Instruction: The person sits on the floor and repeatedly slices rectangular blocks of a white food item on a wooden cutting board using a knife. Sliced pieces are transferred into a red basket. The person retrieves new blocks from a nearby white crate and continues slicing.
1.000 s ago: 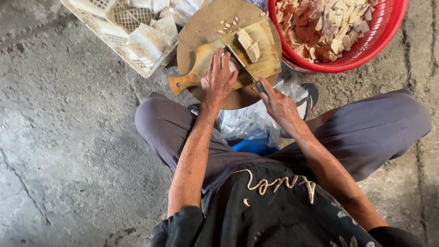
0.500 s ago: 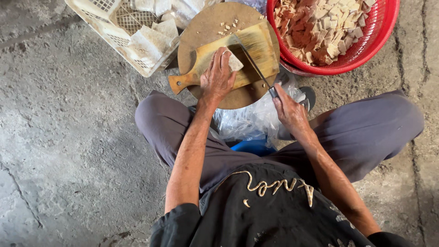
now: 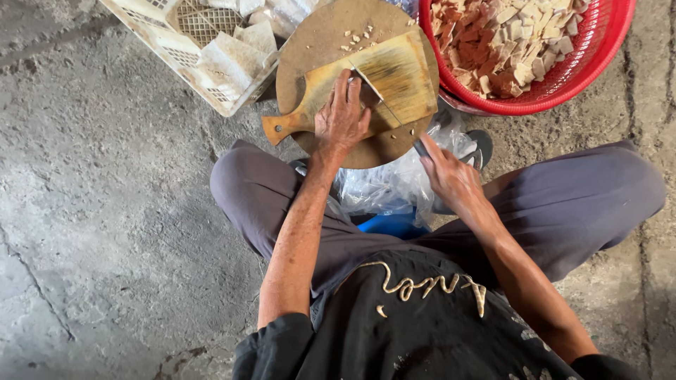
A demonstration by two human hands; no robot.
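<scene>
left hand (image 3: 343,116) pressed flat on paddle-shaped cutting board (image 3: 394,81), steadying it atop round wooden block (image 3: 317,42). right hand (image 3: 451,176) closed around knife (image 3: 384,102), blade laid across board. red basket (image 3: 598,49) of cut pieces alongside.

board (image 3: 394,77) on round block (image 3: 317,42), basket (image 3: 577,70) right, crate (image 3: 176,49) left

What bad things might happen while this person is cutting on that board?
The left hand presses down right beside the knife, so the blade might nick the fingers. The cutting board lies on a round wooden block, so it might slide. Crumbs near the block's edge may roll onto the floor.
</scene>
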